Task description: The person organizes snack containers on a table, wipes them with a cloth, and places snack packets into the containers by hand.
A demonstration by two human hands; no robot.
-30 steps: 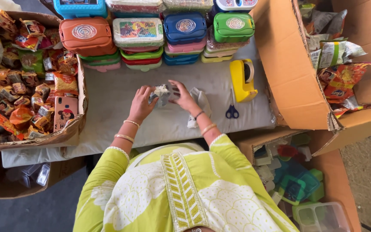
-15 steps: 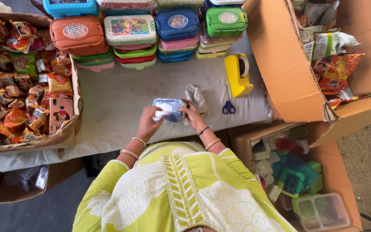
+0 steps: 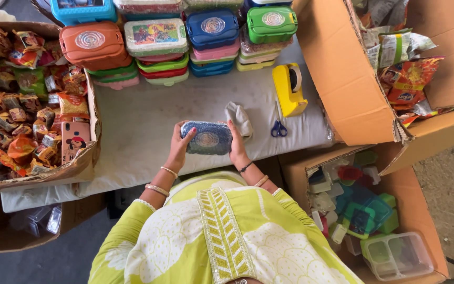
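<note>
Both my hands hold a blue lunch box [image 3: 206,138] with a round emblem on its lid, just above the near edge of the white table [image 3: 148,126]. My left hand [image 3: 177,146] grips its left end and my right hand [image 3: 236,145] grips its right end. A crumpled white cloth [image 3: 240,118] lies just beyond my right hand. Bangles show on both wrists, and my yellow-green patterned top fills the lower part of the view.
Stacks of coloured lunch boxes [image 3: 156,39] line the table's far side. A yellow tape dispenser [image 3: 289,89] and blue scissors [image 3: 278,128] lie to the right. A cardboard box of snack packets [image 3: 24,105] holding a phone [image 3: 74,141] stands left; open cartons [image 3: 353,94] with packets and plastic boxes stand right.
My hands came back from the middle of the table toward my body. The small whitish thing they handled is down, and they now hold the closed blue lunch box.
</note>
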